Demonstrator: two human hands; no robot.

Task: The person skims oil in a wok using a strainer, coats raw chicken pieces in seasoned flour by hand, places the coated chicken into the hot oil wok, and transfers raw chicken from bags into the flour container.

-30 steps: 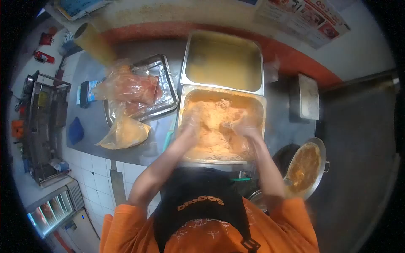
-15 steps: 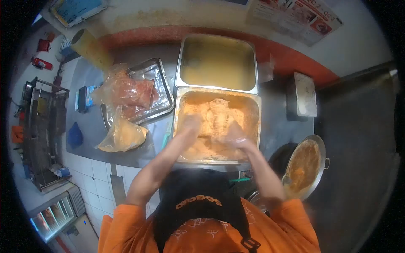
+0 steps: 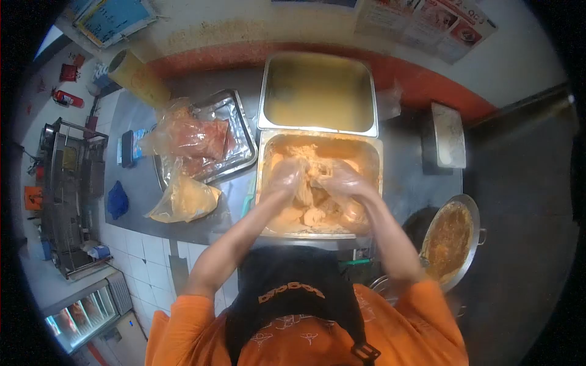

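Note:
A steel pan (image 3: 379, 183) in front of me holds orange-tinted flour (image 3: 284, 221) and several flour-coated meat pieces (image 3: 314, 216). My left hand (image 3: 288, 175), in what looks like a thin clear glove, curls around coated pieces at the pan's left side. Facing it, my right hand (image 3: 343, 180), gloved the same way, closes on coated pieces from the right. Between the two hands the pieces are bunched up above the flour. Flour and slight blur hide most fingertips.
Behind stands a deep pan of yellowish liquid (image 3: 317, 91). To the left, bagged raw meat (image 3: 198, 137) lies on a metal tray (image 3: 247, 149), near a bag of orange powder (image 3: 186, 204). A wide round pan (image 3: 448, 241) and a narrow metal container (image 3: 450, 137) are at right.
Both hands were smeared by motion lower in the flour; now they are slightly higher and closer together, gathering coated pieces between them. The pieces in the pan have shifted.

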